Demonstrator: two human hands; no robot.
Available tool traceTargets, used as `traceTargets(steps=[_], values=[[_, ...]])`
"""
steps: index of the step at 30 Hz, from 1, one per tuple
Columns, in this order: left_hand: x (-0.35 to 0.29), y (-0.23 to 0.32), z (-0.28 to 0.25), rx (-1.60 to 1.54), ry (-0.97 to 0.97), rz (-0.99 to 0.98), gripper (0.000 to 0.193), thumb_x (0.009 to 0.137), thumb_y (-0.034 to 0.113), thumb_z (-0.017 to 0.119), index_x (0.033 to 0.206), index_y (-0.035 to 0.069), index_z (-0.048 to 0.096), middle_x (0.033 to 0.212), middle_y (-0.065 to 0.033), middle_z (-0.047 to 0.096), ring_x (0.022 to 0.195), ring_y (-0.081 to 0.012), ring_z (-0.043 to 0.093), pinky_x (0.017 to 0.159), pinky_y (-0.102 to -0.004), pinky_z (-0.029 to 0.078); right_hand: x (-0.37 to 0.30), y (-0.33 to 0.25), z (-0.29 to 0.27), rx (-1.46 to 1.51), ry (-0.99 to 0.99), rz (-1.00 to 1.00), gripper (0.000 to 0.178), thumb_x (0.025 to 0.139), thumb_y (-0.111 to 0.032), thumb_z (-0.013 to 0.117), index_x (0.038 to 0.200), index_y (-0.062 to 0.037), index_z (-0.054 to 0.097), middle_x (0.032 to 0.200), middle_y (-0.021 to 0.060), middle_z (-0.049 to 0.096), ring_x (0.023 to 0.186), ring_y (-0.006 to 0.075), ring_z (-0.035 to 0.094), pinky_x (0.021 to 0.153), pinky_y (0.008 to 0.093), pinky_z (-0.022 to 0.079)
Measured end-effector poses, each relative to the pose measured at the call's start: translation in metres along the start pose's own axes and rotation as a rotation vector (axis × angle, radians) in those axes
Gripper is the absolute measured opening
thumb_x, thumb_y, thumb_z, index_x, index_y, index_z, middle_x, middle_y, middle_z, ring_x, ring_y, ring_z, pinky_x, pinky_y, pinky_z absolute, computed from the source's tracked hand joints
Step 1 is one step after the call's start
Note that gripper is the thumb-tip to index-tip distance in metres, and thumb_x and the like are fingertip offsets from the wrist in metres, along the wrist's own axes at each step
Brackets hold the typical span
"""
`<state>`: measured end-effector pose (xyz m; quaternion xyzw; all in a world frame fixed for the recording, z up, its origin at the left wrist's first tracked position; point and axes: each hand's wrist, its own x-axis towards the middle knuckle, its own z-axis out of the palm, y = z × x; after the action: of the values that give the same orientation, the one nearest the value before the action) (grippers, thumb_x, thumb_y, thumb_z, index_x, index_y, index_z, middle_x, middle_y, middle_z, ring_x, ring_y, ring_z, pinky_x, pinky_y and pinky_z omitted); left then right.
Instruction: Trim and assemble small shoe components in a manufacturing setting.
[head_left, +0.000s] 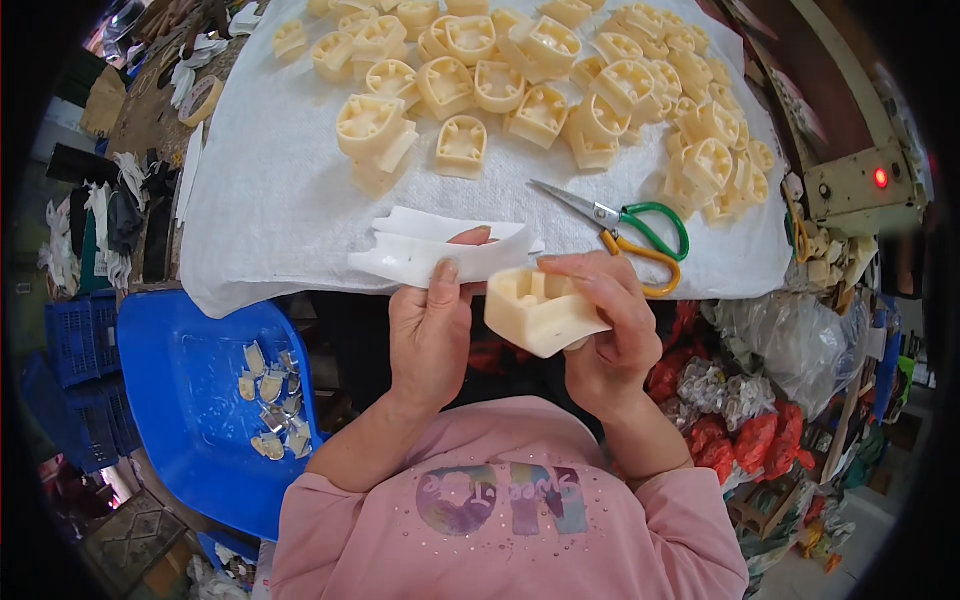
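Pinched between the thumb and fingers of my left hand (432, 325) are curved white strips (430, 250), one behind the other, thin and smooth. A cream-coloured, hollow moulded piece (530, 315) with a rounded side and small posts inside is gripped by my right hand (610, 325). The moulded piece is held just right of the strips, over the table's near edge. Beyond my right hand, scissors (610, 220) with one green and one yellow handle lie on the white cloth (250, 190), blades pointing left. What the strips are made of I cannot tell.
Many similar cream pieces (450, 85) are heaped across the cloth's far side. Left, a blue plastic tub (180, 400) contains several small cream and metallic parts (272, 400). A machine box with a lit red light (881, 178) stands right, above plastic bags (790, 345) and red bundles (760, 440).
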<state>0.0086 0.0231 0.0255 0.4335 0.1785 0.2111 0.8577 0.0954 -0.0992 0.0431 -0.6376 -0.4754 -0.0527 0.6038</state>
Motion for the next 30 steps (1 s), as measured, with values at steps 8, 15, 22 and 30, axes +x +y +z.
traceTargets(steps=[8, 15, 22, 30], values=[[-0.009, 0.009, 0.008, -0.146, -0.116, -0.048, 0.042, 0.100, 0.021, 0.033, 0.127, -0.010, 0.041, 0.128, -0.0208, 0.049, 0.115, -0.0240, 0.053, 0.097, -0.0349, 0.044, -0.003, 0.019, 0.016, -0.065, 0.123, -0.232, 0.050, 0.066, 0.015, 0.055, 0.112, -0.0035, 0.052, 0.105, 0.0181, 0.059, 0.091, 0.0344, 0.060, 0.075, 0.0400, 0.051], [-0.010, 0.013, 0.003, -0.106, -0.161, -0.018, 0.046, 0.100, 0.024, 0.032, 0.127, -0.011, 0.041, 0.129, -0.0212, 0.048, 0.116, -0.0251, 0.052, 0.097, -0.0358, 0.044, -0.003, 0.019, 0.019, -0.049, 0.127, -0.232, 0.050, 0.066, 0.016, 0.052, 0.112, -0.0037, 0.053, 0.104, 0.0180, 0.059, 0.090, 0.0346, 0.060, 0.074, 0.0395, 0.051], [-0.011, 0.013, 0.005, -0.078, -0.154, -0.013, 0.046, 0.100, 0.027, 0.033, 0.127, -0.010, 0.043, 0.128, -0.0201, 0.049, 0.117, -0.0251, 0.052, 0.100, -0.0369, 0.041, -0.002, 0.018, 0.017, -0.051, 0.132, -0.231, 0.050, 0.067, 0.016, 0.052, 0.113, -0.0039, 0.053, 0.104, 0.0174, 0.059, 0.088, 0.0327, 0.060, 0.074, 0.0384, 0.051], [-0.016, 0.015, 0.010, 0.057, -0.145, 0.000, 0.050, 0.100, 0.028, 0.031, 0.130, -0.011, 0.038, 0.132, -0.0222, 0.046, 0.118, -0.0262, 0.051, 0.101, -0.0367, 0.039, -0.006, 0.019, 0.021, -0.176, 0.179, -0.244, 0.049, 0.067, 0.009, 0.061, 0.113, -0.0063, 0.051, 0.105, 0.0166, 0.059, 0.088, 0.0322, 0.057, 0.074, 0.0386, 0.047]])
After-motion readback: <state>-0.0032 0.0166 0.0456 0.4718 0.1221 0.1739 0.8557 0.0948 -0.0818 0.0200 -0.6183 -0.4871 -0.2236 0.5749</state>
